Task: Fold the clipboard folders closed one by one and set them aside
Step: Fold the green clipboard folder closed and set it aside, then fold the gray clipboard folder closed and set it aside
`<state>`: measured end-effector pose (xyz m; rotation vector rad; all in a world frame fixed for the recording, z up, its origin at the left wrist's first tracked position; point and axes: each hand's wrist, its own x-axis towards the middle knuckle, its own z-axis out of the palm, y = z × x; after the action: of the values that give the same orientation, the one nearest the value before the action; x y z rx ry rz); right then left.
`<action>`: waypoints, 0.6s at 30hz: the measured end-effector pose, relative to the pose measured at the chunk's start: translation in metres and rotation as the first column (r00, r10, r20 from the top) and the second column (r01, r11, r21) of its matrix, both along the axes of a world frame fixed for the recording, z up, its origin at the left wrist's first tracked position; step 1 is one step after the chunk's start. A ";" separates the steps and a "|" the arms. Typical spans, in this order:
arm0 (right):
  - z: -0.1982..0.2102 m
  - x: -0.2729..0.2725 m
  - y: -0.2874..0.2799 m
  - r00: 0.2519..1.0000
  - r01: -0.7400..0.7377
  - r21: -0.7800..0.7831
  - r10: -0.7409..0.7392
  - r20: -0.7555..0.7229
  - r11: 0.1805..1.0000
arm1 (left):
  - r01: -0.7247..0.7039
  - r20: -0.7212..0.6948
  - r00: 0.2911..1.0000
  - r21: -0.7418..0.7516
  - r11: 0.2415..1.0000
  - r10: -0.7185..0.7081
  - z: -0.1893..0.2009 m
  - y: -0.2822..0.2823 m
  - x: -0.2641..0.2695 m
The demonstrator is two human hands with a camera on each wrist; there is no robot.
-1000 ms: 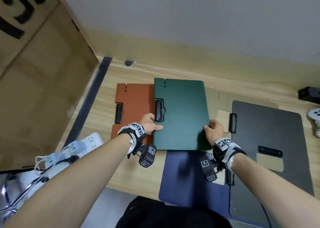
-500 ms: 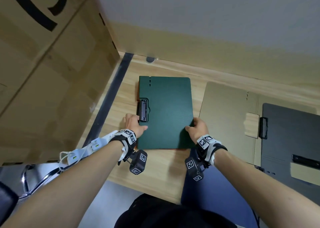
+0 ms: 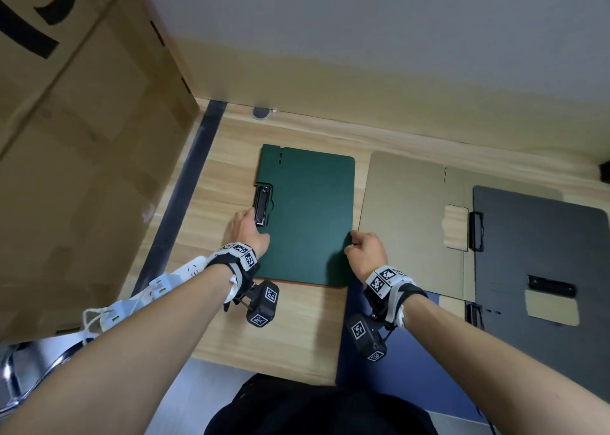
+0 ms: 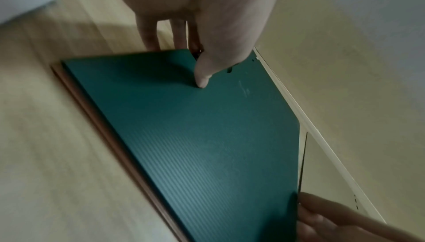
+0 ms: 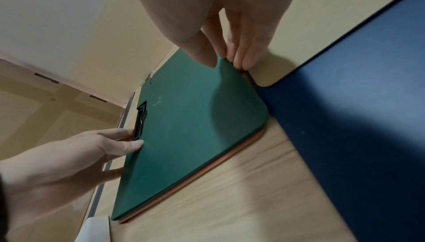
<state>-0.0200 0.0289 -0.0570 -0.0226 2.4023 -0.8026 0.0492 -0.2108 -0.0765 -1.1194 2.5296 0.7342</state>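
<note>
Green clipboard folder (image 3: 307, 216) closed, flat on the wooden desk (image 3: 284, 322), stacked on an orange folder (image 5: 230, 156) whose edge peeks out along the near side. Left hand (image 3: 247, 230) at the folder's left edge, just below the black clip (image 3: 262, 205): thumb (image 4: 203, 80) pressed onto the green cover, fingers (image 4: 147, 34) curled down past the edge toward the desk, so a pinch on that edge. Right hand (image 3: 366, 249) at the opposite, right edge, near the lower corner: thumb (image 5: 202, 51) on top of the cover, fingertips (image 5: 243, 60) tucked against and under the rim, also pinching it. Between the two grips, bare green cover. Just right of the right-hand grip, an open tan folder (image 3: 406, 216), touching or nearly touching the green edge; beyond it, farther right, a black folder (image 3: 541, 249) lying partly over the tan one. Below the right wrist, a dark blue folder (image 3: 396, 362) overhanging the desk's near edge. Left of the left-hand grip, a cardboard box (image 3: 82, 137) and a white power strip (image 3: 158, 286) near the forearm.
</note>
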 end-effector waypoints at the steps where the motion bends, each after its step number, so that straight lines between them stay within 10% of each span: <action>1: 0.000 0.002 0.004 1.000 0.014 -0.010 -0.014 0.006 1.000 | 0.002 -0.012 1.000 -0.009 1.000 -0.002 0.000 0.003 -0.004; 18: -0.004 0.000 0.052 0.958 0.281 -0.315 -0.244 0.153 0.907 | 0.032 -0.066 0.997 -0.098 0.995 -0.038 0.017 0.044 -0.027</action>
<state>-0.0197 0.0812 -0.0609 0.2112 2.1646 -1.2967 0.0220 -0.1666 -0.0593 -1.0950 2.6607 0.6575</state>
